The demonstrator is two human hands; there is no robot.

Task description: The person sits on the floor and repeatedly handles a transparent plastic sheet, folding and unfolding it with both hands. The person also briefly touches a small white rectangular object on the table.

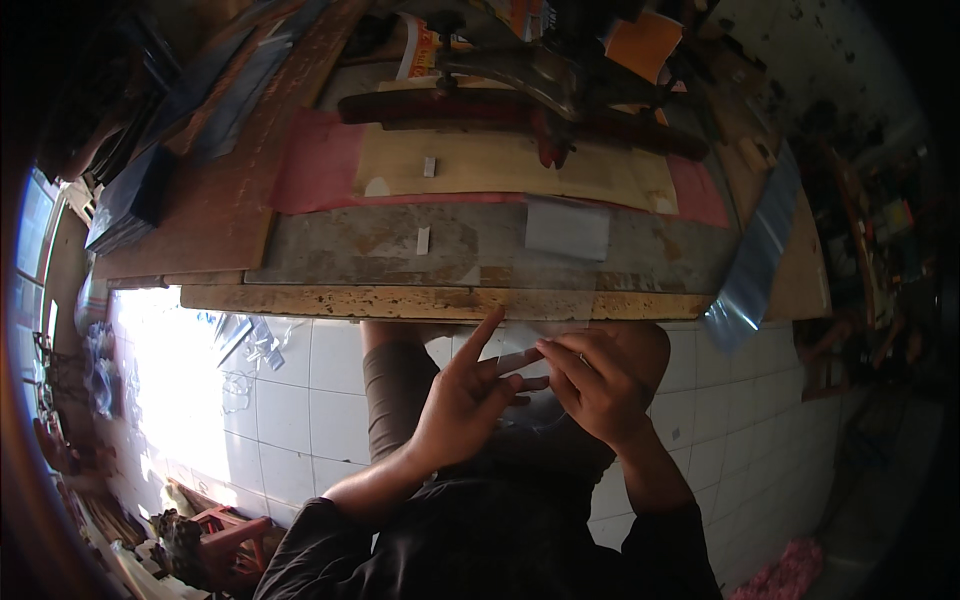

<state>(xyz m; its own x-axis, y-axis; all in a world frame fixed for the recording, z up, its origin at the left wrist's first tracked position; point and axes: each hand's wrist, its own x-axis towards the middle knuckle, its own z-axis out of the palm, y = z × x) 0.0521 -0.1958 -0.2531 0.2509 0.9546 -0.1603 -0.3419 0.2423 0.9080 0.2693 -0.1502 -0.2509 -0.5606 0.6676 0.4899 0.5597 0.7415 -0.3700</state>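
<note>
My left hand [462, 395] and my right hand [590, 385] meet just below the near edge of a worn wooden workbench [440, 300]. Between their fingertips they pinch a small pale strip [515, 358] together with a thin clear plastic sheet [535, 415] that hangs down over my lap. My left index finger points up toward the bench edge. On the bench lie a grey rectangular piece [567, 227], two small white strips [423, 240] [429, 166], and a tan sheet [500, 165] over pink sheets [315, 165].
A dark red metal tool [540, 115] stands at the back of the bench. A clear plastic bag [755, 255] hangs off the right end. Dark stacked sheets [130, 195] sit far left. White tiled floor [290, 400] lies below, with plastic scraps and a red stool [225, 535].
</note>
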